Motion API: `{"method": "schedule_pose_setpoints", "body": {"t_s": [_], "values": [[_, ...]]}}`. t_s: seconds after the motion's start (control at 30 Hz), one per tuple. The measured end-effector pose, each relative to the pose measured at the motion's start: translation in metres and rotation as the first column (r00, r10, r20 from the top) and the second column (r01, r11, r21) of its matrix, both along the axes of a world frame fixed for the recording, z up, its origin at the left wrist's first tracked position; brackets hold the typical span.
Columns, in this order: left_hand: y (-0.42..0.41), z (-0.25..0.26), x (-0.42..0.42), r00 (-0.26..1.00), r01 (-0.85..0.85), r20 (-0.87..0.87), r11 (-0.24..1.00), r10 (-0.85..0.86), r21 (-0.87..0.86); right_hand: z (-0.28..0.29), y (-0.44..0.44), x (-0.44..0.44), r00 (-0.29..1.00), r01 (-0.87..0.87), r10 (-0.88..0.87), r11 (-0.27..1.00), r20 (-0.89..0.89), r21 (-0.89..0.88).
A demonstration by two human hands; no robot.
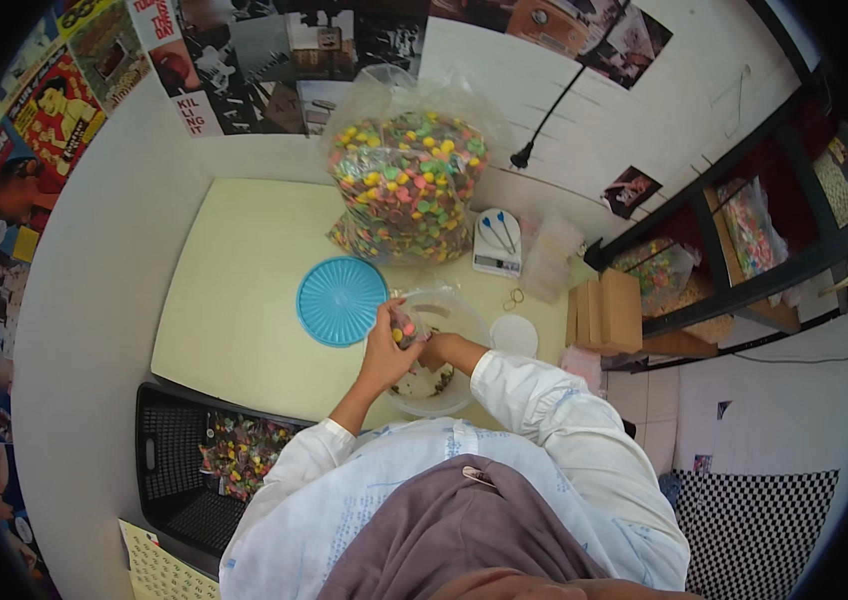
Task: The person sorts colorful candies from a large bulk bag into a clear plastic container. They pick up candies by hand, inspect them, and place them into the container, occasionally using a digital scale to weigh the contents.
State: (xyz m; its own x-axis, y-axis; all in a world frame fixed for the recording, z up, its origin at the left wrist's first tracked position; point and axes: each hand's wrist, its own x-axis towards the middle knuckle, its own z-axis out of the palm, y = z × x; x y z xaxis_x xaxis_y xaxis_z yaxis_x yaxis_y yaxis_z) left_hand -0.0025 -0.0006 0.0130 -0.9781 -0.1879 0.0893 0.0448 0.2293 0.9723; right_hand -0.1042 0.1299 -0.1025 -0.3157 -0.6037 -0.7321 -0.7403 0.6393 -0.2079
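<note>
My left hand (385, 358) holds a small clear plastic bag (404, 328) with pink, yellow and dark round candies in it. Close beside the bag, my right hand (448, 349) bends down over a translucent plastic tub (475, 315). Its fingertips are partly hidden, so I cannot tell whether they grip anything. Dark crumbs or small pieces lie on the tub's bottom. A round, ribbed blue lid (343, 301) rests on the table to the left of the tub. Behind them stands a large clear bag (409, 187) full of multicoloured candies.
A white digital scale (497, 244) carries blue-handled scissors. Rubber bands (514, 299), a white disc (514, 336) and cardboard boxes (607, 311) are on the right, beside a dark shelf frame (731, 289). A black plastic basket (168, 450) with filled candy bags (244, 454) stands lower left.
</note>
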Motion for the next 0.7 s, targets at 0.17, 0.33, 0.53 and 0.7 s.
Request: {"method": "schedule_pose_setpoints", "body": {"t_s": [0.17, 0.33, 0.53, 0.7], "values": [[-0.002, 0.003, 0.002, 0.999, -0.023, 0.031, 0.998, 0.025, -0.055, 0.025, 0.0, -0.001, 0.99, -0.129, 0.125, 0.99, 0.066, 0.063], [-0.01, -0.002, -0.004, 0.999, -0.028, 0.026, 0.995, 0.026, 0.099, 0.118, 0.015, -0.001, 0.994, -0.023, 0.029, 0.998, 0.109, -0.057], [-0.053, 0.079, -0.085, 0.951, -0.018, -0.302, 0.96, -0.071, -0.28, 0.2, 0.07, -0.007, 0.961, 0.272, -0.208, 0.826, 0.182, -0.493], [-0.067, 0.145, -0.193, 0.934, -0.071, -0.343, 0.89, -0.099, -0.45, 0.23, 0.1, 0.0, 0.837, 0.488, -0.527, 0.592, 0.15, -0.641]]}}
